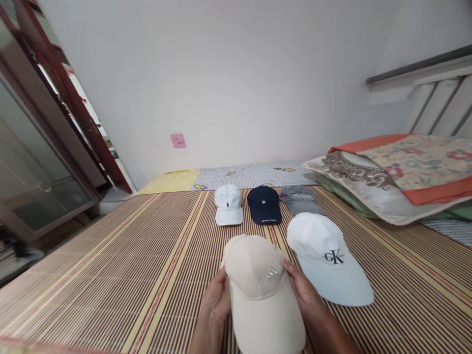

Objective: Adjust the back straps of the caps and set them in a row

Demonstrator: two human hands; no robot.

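A beige baseball cap (pixel 258 285) with a small striped logo is held between my two hands, its brim pointing toward me. My left hand (pixel 217 300) grips its left side, and my right hand (pixel 303 290) grips the right side; the fingers are partly hidden behind the cap. Just right of my right hand lies a white cap with "CK" lettering (pixel 324 250). Farther back stand a white cap with a small dark emblem (pixel 228 204), a navy cap (pixel 264 204) and a grey cap (pixel 302 199), side by side.
The caps rest on a striped bamboo mat (pixel 121 265). Folded bedding and a pillow (pixel 361 177) are stacked at the right. A checked cloth (pixel 250 174) runs along the wall, which bears a pink note (pixel 178 140). A glass-fronted cabinet (pixel 33 162) stands at the left.
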